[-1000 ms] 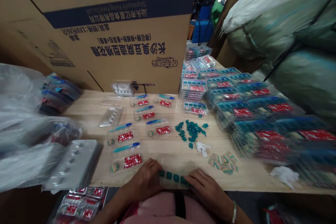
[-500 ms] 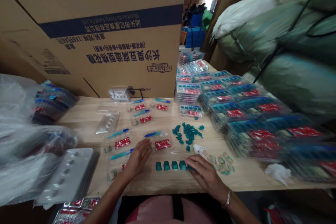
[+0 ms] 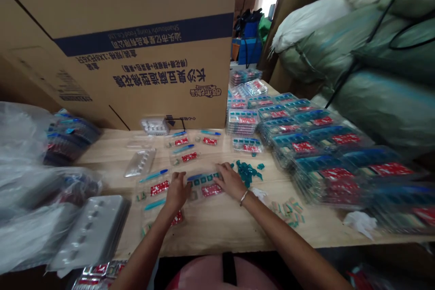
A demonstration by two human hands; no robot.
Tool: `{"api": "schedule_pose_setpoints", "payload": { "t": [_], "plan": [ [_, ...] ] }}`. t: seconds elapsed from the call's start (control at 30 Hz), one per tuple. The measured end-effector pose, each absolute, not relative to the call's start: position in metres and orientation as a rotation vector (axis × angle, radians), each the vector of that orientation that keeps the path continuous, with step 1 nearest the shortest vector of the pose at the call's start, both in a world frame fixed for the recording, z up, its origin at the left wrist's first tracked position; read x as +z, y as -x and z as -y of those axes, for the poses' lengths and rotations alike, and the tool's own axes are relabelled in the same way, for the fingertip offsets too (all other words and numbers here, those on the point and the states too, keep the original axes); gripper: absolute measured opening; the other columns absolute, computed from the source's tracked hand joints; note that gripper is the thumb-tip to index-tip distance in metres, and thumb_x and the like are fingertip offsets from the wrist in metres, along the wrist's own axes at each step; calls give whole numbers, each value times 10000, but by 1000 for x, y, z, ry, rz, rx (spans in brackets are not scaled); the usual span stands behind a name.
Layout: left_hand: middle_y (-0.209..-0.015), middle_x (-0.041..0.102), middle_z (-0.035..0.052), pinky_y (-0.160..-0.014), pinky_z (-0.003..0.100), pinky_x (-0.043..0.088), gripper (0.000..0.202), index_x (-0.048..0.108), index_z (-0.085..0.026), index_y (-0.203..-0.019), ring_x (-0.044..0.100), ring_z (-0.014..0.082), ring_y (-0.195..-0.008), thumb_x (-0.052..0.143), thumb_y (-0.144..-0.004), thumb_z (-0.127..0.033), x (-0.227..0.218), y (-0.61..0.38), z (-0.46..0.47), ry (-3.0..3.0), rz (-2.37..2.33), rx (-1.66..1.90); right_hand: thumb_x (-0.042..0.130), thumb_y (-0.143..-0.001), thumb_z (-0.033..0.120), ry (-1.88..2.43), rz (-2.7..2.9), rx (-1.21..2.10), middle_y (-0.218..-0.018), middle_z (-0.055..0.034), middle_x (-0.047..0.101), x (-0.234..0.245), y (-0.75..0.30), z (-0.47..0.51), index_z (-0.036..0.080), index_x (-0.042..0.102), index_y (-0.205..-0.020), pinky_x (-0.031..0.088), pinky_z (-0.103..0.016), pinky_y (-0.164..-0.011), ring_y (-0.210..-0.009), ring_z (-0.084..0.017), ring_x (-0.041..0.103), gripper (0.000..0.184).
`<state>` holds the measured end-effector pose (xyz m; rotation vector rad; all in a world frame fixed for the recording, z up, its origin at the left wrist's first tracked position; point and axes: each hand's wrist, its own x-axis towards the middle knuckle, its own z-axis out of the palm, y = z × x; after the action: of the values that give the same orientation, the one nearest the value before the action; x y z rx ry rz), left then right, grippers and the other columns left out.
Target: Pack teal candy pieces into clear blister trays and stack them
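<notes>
My left hand (image 3: 178, 189) and my right hand (image 3: 230, 180) meet over one clear plastic tray (image 3: 199, 195) on the wooden table (image 3: 217, 231). The tray holds a blue pen, a red label (image 3: 211, 190) and a row of teal blocks (image 3: 204, 180). My left hand grips the tray's left end with curled fingers. The fingers of my right hand pinch the right end of the teal row. A loose pile of teal blocks (image 3: 248, 170) lies just right of my right hand.
More trays with pens and red labels (image 3: 157, 182) lie left and behind. Striped blocks (image 3: 288, 210) sit front right. Stacks of filled trays (image 3: 306, 145) cover the right side. A big cardboard box (image 3: 136, 54) stands behind, with empty tray stacks (image 3: 91, 231) and plastic bags (image 3: 27, 199) on the left.
Both hands moved from the table's near edge away from me. The row of teal blocks went with them and now sits in the tray with the pen and red label.
</notes>
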<state>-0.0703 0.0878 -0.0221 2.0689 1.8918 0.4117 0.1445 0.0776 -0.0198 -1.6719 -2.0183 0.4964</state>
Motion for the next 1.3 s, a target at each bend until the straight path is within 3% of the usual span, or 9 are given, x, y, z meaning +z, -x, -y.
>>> {"api": "schedule_pose_setpoints", "payload": {
  "t": [0.17, 0.23, 0.33, 0.47, 0.57, 0.7, 0.87, 1.1, 1.3],
  "plan": [
    [-943, 623, 103, -805, 298, 447, 227, 588, -138, -926, 612, 203, -899, 486, -742, -52, -20, 69, -97, -2171, -1824, 192, 536, -826, 187, 1682, 2216, 308, -1277, -140, 455, -23, -134, -73, 156, 557, -1043, 383, -371, -954, -1165, -236, 444, 220],
    [-938, 632, 112, -808, 296, 441, 224, 587, -133, -901, 611, 209, -916, 491, -725, -33, -19, 68, -101, -2189, -1809, 155, 628, -768, 299, 1522, 2361, 327, -1350, -152, 396, -20, -132, -77, 164, 521, -1112, 341, -429, -990, -1248, -274, 360, 385],
    [-954, 642, 115, -804, 284, 434, 231, 581, -136, -906, 612, 207, -931, 507, -715, -30, -18, 68, -106, -2209, -1795, 116, 747, -575, 480, 1297, 2624, 368, -1389, -182, 346, -13, -128, -88, 168, 434, -1234, 300, -523, -996, -1280, -348, 301, 793],
    [-925, 664, 135, -760, 276, 438, 209, 591, -121, -899, 631, 216, -891, 506, -720, -55, -10, 68, -110, -2204, -1807, 63, 797, -479, 446, 1255, 2798, 242, -1313, -219, 425, -9, -109, -93, 113, 442, -1219, 354, -506, -956, -1195, -362, 407, 885],
    [-893, 677, 122, -714, 257, 439, 218, 593, -122, -920, 641, 207, -850, 520, -718, -88, -4, 69, -111, -2194, -1819, 44, 709, -666, 325, 1252, 2796, -67, -1331, -284, 391, -22, -89, -81, 41, 412, -1244, 390, -503, -913, -1219, -376, 389, 709],
    [-824, 680, 82, -674, 245, 429, 227, 592, -138, -935, 639, 198, -819, 520, -722, -107, -2, 73, -117, -2171, -1833, 37, 422, -900, 185, 1160, 2737, -366, -1258, -277, 482, -37, -82, -66, 44, 425, -1231, 452, -457, -800, -1135, -314, 488, 360],
    [-749, 664, 52, -629, 241, 410, 207, 610, -138, -845, 621, 192, -750, 568, -648, -89, -6, 75, -126, -2140, -1773, 0, 507, -868, 222, 1003, 2809, -272, -1232, -154, 520, -26, -98, -68, 173, 439, -1225, 447, -460, -804, -1066, -269, 499, 367],
    [-750, 639, -2, -643, 222, 403, 269, 621, -163, -765, 582, 157, -734, 567, -543, -21, -6, 79, -127, -2109, -1614, 67, 414, -920, 205, 1001, 2867, -316, -1001, -131, 587, -29, -92, -64, 160, 494, -1159, 415, -341, -608, -835, -222, 522, 256],
    [-593, 596, -35, -546, 213, 419, 183, 626, -147, -733, 579, 141, -606, 565, -573, -82, -14, 83, -120, -1988, -1527, 184, 370, -944, 203, 784, 2822, -402, -953, -77, 572, -20, -107, -62, 208, 436, -1218, 372, -337, -686, -819, -182, 493, 281]
  ]
}}
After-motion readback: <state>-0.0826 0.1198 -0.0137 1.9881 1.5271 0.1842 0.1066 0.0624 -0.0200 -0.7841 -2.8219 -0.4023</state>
